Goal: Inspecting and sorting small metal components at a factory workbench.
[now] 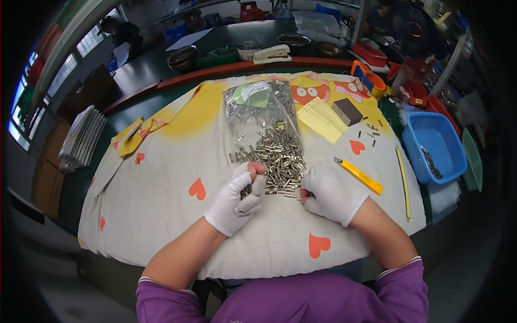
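Fingers (258,168) of left hand (231,203) and right hand (335,195) curl either side of heaped metal pieces (280,159), any pinch unclear.

From close above the table (110,134), at its near edge, the head view looks down and forward.

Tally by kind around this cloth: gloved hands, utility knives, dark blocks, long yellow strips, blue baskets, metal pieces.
Gloved left hand and right hand: 2
Utility knife: 1
Dark block: 1
Long yellow strip: 1
Blue basket: 1
Metal pieces: too overlapped to count
Total without those: 6
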`<action>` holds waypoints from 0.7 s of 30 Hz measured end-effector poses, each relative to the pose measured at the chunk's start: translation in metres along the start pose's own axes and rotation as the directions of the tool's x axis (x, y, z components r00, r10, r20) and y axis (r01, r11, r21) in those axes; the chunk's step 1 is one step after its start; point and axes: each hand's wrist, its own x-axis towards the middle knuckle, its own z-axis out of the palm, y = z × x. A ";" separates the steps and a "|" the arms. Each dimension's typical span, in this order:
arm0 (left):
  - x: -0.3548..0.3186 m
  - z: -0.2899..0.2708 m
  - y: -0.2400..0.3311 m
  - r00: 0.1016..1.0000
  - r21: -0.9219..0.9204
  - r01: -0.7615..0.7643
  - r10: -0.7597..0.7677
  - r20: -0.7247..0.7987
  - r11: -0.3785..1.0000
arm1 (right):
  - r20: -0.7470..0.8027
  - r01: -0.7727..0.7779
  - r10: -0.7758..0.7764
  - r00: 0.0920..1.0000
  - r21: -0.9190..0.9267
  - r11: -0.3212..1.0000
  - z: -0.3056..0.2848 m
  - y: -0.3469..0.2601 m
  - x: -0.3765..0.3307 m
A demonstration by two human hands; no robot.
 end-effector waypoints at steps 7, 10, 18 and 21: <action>-0.007 0.028 -0.007 0.973 0.641 0.188 -0.055 -0.222 0.744 | -0.211 0.156 -0.099 0.973 0.272 0.950 0.002 -0.010 -0.002; -0.006 0.028 -0.010 0.982 0.769 0.157 -0.013 -0.190 0.620 | -0.233 0.199 -0.125 0.964 0.330 0.923 0.007 -0.011 -0.002; -0.007 0.030 -0.012 0.963 0.628 0.204 -0.039 -0.266 0.751 | -0.211 0.099 0.026 0.977 0.561 0.822 0.016 -0.010 -0.001; -0.008 0.028 -0.010 0.959 0.579 0.223 -0.069 -0.275 0.785 | -0.243 0.102 0.045 0.969 0.556 0.825 0.018 -0.009 -0.002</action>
